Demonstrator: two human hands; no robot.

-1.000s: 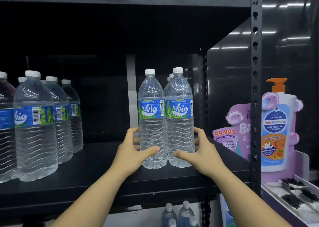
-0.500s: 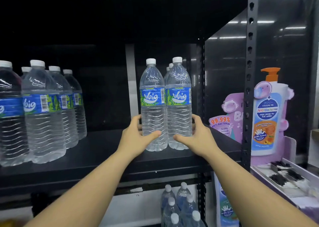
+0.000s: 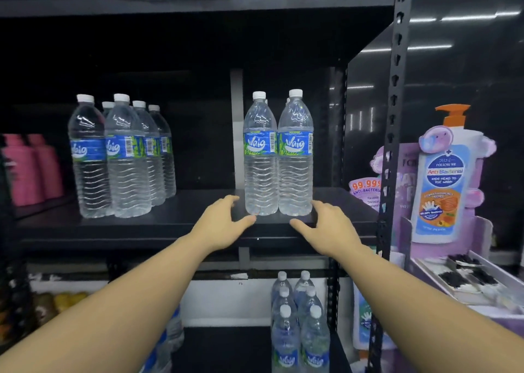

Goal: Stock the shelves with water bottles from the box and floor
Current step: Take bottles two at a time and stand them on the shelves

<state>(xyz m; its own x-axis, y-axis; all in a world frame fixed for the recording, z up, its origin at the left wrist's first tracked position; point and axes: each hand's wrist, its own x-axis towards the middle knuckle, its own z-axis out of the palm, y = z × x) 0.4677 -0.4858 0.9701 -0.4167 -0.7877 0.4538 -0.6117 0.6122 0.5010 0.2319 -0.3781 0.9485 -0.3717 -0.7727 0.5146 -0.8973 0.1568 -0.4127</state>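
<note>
So I'm looking at two clear plastic water bottles with white caps and blue-green labels (image 3: 278,157) standing upright and touching each other on the black metal shelf (image 3: 198,225), with more caps peeking out right behind them. My left hand (image 3: 219,225) and right hand (image 3: 329,228) are both hovering just in front of the bottle bases with fingers spread loose, gripping nothing and not touching the pair. I'm also seeing another cluster of the same clear bottles (image 3: 122,157) sitting further left on that shelf, more bottles (image 3: 297,321) on the level below, and a big purple-and-white pump soap display (image 3: 445,174) sitting off to the right.
</note>
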